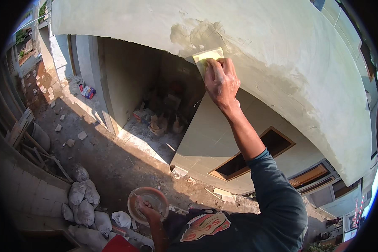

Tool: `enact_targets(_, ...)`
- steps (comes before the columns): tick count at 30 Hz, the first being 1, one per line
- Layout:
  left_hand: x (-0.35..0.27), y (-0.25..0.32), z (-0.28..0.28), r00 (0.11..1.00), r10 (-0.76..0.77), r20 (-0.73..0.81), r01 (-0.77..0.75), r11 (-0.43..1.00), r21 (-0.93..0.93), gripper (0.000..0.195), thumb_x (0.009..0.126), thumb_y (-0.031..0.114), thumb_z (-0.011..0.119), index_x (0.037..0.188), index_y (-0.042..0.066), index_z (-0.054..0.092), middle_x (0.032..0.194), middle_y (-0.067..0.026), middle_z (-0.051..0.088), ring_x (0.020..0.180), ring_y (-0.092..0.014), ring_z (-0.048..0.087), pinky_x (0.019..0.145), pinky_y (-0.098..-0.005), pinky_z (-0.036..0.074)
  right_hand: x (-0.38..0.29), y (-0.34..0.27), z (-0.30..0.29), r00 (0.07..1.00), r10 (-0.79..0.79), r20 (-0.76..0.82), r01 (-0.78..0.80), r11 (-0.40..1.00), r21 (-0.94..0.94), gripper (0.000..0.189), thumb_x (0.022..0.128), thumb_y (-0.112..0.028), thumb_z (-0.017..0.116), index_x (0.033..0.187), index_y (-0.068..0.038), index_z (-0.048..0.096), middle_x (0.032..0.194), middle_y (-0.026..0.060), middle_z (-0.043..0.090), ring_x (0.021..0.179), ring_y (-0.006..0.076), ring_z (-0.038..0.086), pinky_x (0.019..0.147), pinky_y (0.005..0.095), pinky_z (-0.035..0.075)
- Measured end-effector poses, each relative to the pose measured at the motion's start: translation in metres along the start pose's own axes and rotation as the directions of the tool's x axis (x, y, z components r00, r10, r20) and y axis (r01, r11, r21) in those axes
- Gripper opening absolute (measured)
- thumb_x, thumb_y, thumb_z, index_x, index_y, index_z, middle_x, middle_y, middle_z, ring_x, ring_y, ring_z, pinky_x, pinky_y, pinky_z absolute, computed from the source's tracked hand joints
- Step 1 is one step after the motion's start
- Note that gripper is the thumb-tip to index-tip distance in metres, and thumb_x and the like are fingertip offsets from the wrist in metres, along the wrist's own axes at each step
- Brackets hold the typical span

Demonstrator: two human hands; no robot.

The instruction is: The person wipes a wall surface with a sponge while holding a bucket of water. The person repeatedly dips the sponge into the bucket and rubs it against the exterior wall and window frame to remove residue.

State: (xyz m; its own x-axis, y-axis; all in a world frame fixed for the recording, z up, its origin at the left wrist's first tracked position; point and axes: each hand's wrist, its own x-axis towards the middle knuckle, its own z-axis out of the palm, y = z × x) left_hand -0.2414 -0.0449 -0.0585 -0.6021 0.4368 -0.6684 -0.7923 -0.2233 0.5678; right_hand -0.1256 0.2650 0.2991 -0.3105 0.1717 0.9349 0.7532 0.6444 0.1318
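My right hand (pixel 223 78) is raised and grips a flat, pale-yellow plaster spreader or float (pixel 209 56). The tool lies against the lower edge of a rendered wall band (pixel 286 41). Around and above it spreads a damp, grey-brown plaster patch (pixel 204 34), rough at its upper edge. A darker damp streak runs along the band to the right. Low in the picture, my left hand (pixel 146 206) has its fingers curled over an orange-brown basin (pixel 164 197) with greyish contents. Whether those fingers grip anything is not clear.
Full sacks (pixel 85 211) are piled at lower left, near wooden planks (pixel 22 127) and a drum (pixel 40 137). Broken blocks (pixel 82 135) litter the ground. Below the band are a dark doorway opening (pixel 173 78) and wood-framed windows (pixel 230 167). Tile pieces (pixel 225 194) lie by the wall.
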Motion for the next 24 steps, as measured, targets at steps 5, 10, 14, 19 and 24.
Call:
enact_targets(5,-0.001,0.005,0.001,0.998,-0.017,-0.061,0.016,1.0,-0.009,0.03,0.098,0.041,0.05,0.077,0.02,0.045,0.06,0.0075,0.035,0.048,-0.005,0.033,0.043,-0.0219,0.027,0.019,0.029,-0.014,0.868,0.281,-0.408,-0.335,0.94,-0.066,0.024,0.076,-0.006,0.068,0.1,-0.006,0.066,0.093,0.0144,0.054,0.083,0.0306,0.057,0.069,0.0422,0.048)
enact_targets(10,0.008,-0.003,0.009,0.999,-0.046,-0.014,0.047,0.999,0.027,0.029,0.097,0.041,0.052,0.078,0.02,0.045,0.06,0.0075,0.036,0.048,-0.004,0.033,0.043,-0.0226,0.027,0.091,-0.033,0.098,0.984,0.054,-0.171,-0.037,0.994,0.101,0.024,0.078,-0.014,0.068,0.1,-0.006,0.064,0.098,0.0182,0.055,0.089,0.0366,0.059,0.071,0.0459,0.05)
enact_targets(14,0.007,0.001,0.01,0.999,-0.033,-0.019,0.033,0.999,-0.007,0.029,0.097,0.039,0.054,0.077,0.02,0.044,0.059,0.0078,0.036,0.047,-0.004,0.033,0.042,-0.0228,0.027,0.076,-0.084,0.119,0.987,-0.103,0.125,0.086,0.987,0.135,0.024,0.078,-0.01,0.066,0.102,-0.006,0.062,0.098,0.0146,0.054,0.096,0.0344,0.059,0.069,0.0458,0.054)
enact_targets(19,0.018,-0.008,-0.012,1.0,-0.015,-0.023,0.014,0.999,-0.034,0.03,0.097,0.04,0.054,0.077,0.02,0.043,0.059,0.0078,0.036,0.046,-0.004,0.033,0.041,-0.0222,0.027,0.099,-0.075,0.091,0.948,-0.314,0.056,0.309,0.947,0.087,0.03,0.074,-0.004,0.064,0.104,-0.004,0.061,0.104,0.0139,0.053,0.102,0.0308,0.054,0.072,0.0431,0.054)
enact_targets(24,0.018,-0.017,-0.02,0.997,-0.057,-0.042,0.056,0.998,-0.035,0.03,0.098,0.04,0.051,0.077,0.02,0.043,0.059,0.0081,0.035,0.045,-0.004,0.032,0.04,-0.0217,0.027,0.191,-0.073,0.128,0.769,-0.599,0.222,0.638,0.736,-0.227,0.018,0.087,-0.014,0.055,0.1,-0.008,0.065,0.106,0.0084,0.059,0.107,0.0222,0.053,0.079,0.0363,0.047)
